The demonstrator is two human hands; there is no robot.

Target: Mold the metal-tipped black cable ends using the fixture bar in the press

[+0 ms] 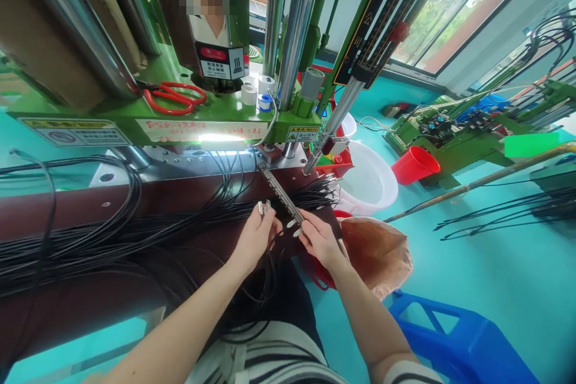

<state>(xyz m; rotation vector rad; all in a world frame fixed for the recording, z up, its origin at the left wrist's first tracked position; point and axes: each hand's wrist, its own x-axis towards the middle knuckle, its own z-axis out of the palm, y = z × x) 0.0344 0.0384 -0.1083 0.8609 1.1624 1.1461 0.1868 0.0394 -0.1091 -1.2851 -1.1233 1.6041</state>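
Note:
My left hand (258, 229) is closed on black cables whose silvery metal connectors (264, 207) stick up past the thumb and fingertips. Its fingers hide part of the cables, which loop down toward my lap. Closed on the near end of a long, narrow metal bar (281, 191) is my right hand (318, 237). The bar has a row of slots, and its far end rests near the machine's lit bed. Small metal connectors (293, 228) stand out beside the right fingertips; whether they sit in the bar, I cannot tell. Between and beyond the hands runs a thick bundle of black cables (180, 216).
The green press (216, 114) carries red scissors (175, 99) and tape rolls (249, 94). A person stands behind it. To the right are a white tub (373, 174), a red bucket (415, 165), a paper-lined bin (382, 252) and a blue stool (463, 336).

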